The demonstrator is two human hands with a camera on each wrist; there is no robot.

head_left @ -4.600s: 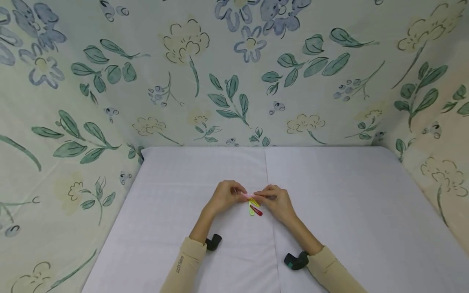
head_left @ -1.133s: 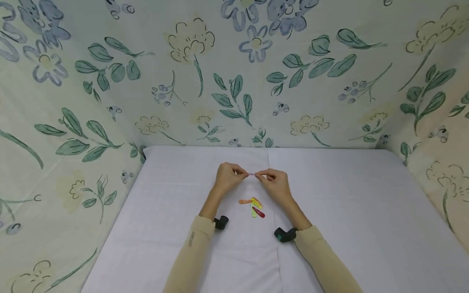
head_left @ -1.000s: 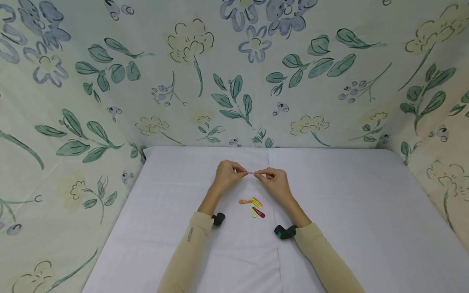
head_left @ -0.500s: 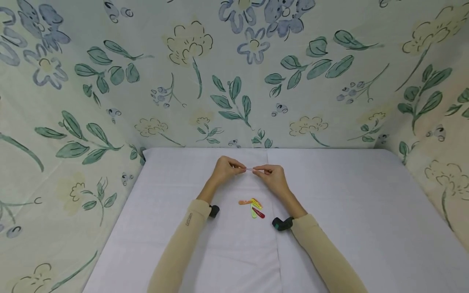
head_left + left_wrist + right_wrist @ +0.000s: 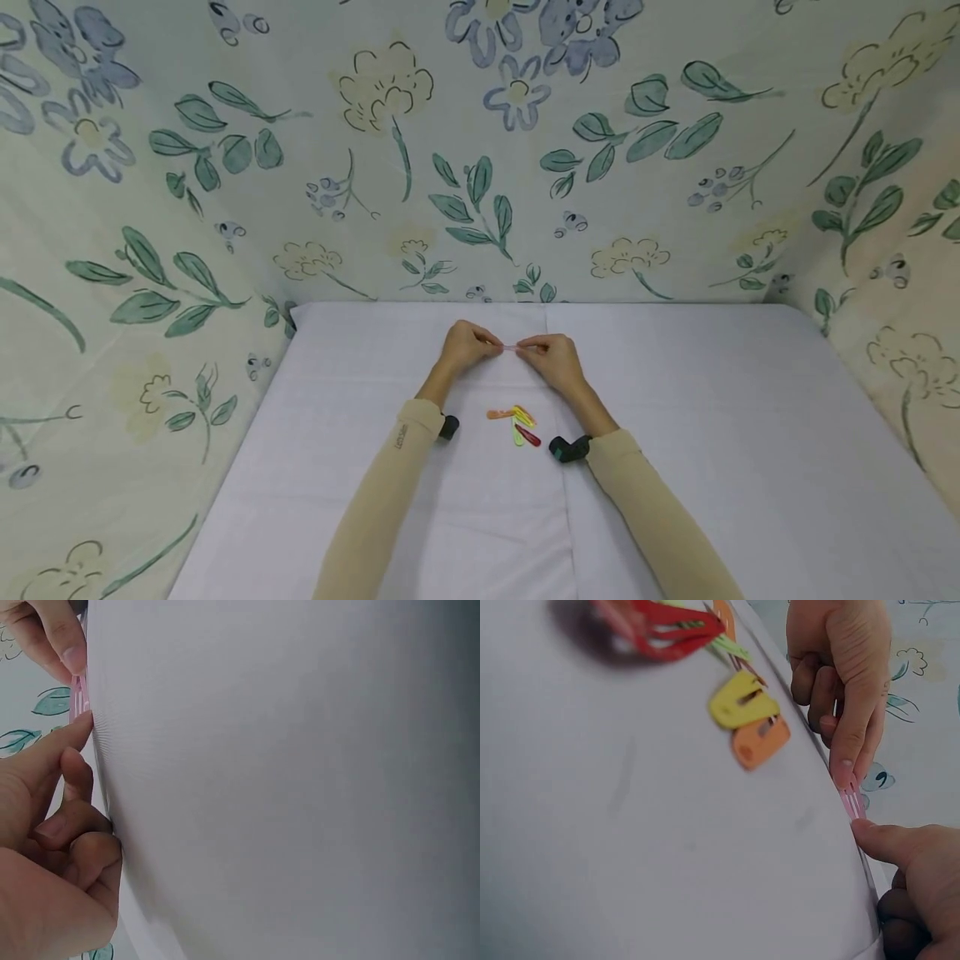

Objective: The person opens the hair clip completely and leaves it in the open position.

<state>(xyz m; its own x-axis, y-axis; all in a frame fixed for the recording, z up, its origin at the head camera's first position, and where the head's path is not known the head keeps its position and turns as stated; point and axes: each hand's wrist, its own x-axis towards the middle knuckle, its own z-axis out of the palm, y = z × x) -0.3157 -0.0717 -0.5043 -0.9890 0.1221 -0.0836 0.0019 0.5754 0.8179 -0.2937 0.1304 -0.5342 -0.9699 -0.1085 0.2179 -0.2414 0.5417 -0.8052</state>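
Both hands pinch a pink snap hair clip [image 5: 510, 347] between them, above the far middle of the table. The left hand [image 5: 462, 346] holds one end between thumb and forefinger; the right hand [image 5: 553, 360] pinches the other end. In the right wrist view the pink clip's slotted middle shows between the fingertips. Closer to the person lies a small cluster of snap hair clips: an orange clip [image 5: 498, 414], a yellow clip [image 5: 525, 414], a lime green clip [image 5: 517, 433] and a red clip [image 5: 528, 436], some overlapping.
A white cloth [image 5: 675, 400] covers the table, with a seam running front to back. Floral curtains [image 5: 480, 208] enclose the back and sides. A black wrist camera [image 5: 570, 450] sits on the right wrist, near the red clip; another is on the left wrist.
From over the cluster, both hands have moved away from the person with the pink clip, uncovering the orange clip. Over the last second they shifted slightly farther toward the back.
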